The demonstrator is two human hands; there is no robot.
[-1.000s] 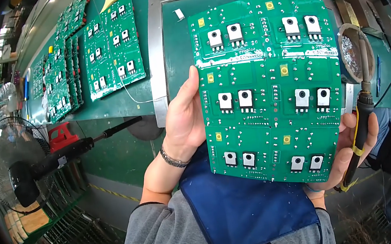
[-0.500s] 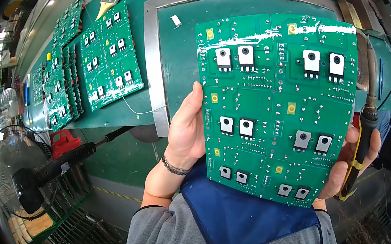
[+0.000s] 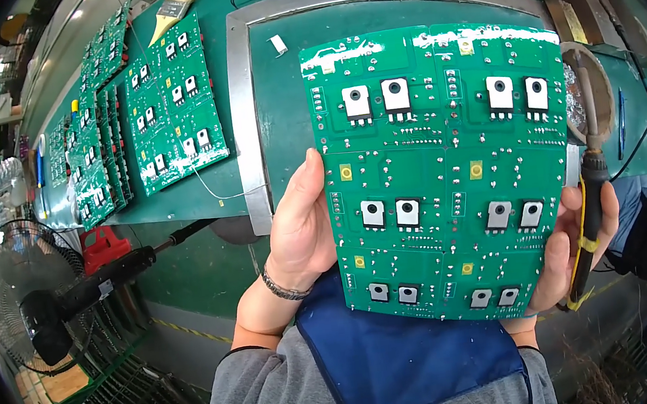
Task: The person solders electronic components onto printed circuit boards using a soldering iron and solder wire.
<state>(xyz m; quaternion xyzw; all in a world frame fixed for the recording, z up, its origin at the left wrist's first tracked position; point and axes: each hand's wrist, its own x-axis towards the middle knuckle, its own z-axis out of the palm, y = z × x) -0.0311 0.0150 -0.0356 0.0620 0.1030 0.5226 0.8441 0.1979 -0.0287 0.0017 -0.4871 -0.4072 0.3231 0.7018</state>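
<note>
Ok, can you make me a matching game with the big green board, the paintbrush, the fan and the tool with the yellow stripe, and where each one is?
Things:
1. large green circuit board with black-and-silver parts
2. flat paintbrush with pale bristles
3. round wire-caged fan
4. black soldering iron with a yellow band

Places:
A. low at the left, beside the bench
B. in the right hand, behind the board's edge
C. held up between the left hand and the right hand
D. far end of the green bench, near the smaller boards

Pairs: 1-C, 2-D, 3-A, 4-B
</note>
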